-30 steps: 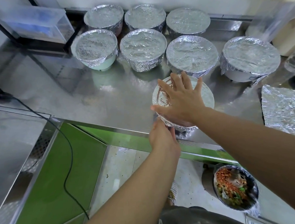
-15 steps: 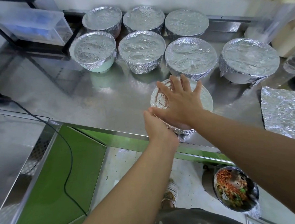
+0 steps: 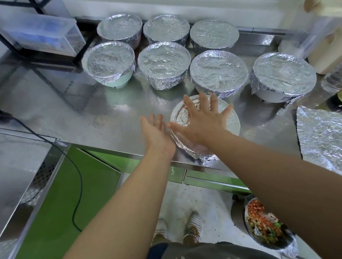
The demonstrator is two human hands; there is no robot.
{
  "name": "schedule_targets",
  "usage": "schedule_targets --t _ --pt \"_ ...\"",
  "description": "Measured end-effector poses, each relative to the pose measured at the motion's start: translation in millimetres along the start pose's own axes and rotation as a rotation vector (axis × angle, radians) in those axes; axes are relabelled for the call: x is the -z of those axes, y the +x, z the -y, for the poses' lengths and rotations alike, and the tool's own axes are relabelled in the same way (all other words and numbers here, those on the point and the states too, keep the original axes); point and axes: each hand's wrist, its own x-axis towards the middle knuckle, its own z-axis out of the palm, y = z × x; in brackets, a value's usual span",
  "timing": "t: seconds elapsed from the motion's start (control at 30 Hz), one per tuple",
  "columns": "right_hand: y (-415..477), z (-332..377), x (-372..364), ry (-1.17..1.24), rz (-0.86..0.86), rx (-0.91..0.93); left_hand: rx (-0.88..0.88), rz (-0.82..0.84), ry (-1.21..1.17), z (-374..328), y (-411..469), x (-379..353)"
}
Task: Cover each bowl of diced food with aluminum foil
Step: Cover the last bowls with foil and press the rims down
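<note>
A foil-covered bowl [image 3: 231,120] stands near the front edge of the steel counter [image 3: 67,114]. My right hand [image 3: 202,121] lies flat on its foil top, fingers spread. My left hand [image 3: 156,130] is at the bowl's left side, fingers straight, palm toward the foil wall; whether it touches is hard to tell. Several other foil-covered bowls stand behind in two rows, among them one on a green bowl [image 3: 109,63] and a larger one [image 3: 283,76] at the right. A loose foil sheet [image 3: 327,136] lies on the counter at the right.
A clear plastic box [image 3: 42,35] sits on a black rack at the back left. A black cable [image 3: 75,192] hangs over the counter's left front. A container of diced food [image 3: 264,225] sits low at the right. Cream containers [image 3: 327,50] stand at the back right.
My left hand slid from the bowl's near side up to its left side and straightened its fingers. My right hand stayed flat on the foil top.
</note>
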Motion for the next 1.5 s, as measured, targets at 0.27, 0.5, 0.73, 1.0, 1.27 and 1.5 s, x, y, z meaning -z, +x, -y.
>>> schedule_targets --t 0.27,0.5,0.73,1.0,1.27,1.5 --pt "9.1 -35.0 22.7 0.020 0.000 0.135 -0.152 -0.131 0.353 63.5 -88.2 36.3" --pt "13.2 -39.8 19.2 -0.015 0.016 0.249 -0.382 0.032 0.688 69.7 -77.3 20.6" --pt "7.9 -36.4 11.0 0.018 0.003 0.186 -0.495 0.022 0.937 50.7 -55.4 24.4" --pt "5.8 -33.5 8.5 0.064 -0.001 0.141 -0.424 0.007 0.926 9.9 -42.5 23.8" --pt "6.6 -30.9 6.4 0.067 -0.007 0.114 -0.429 -0.033 0.926 -9.5 -21.2 24.7" --pt "6.5 -28.1 4.3 0.070 -0.006 0.097 -0.378 0.017 0.744 -7.7 -3.2 29.0"
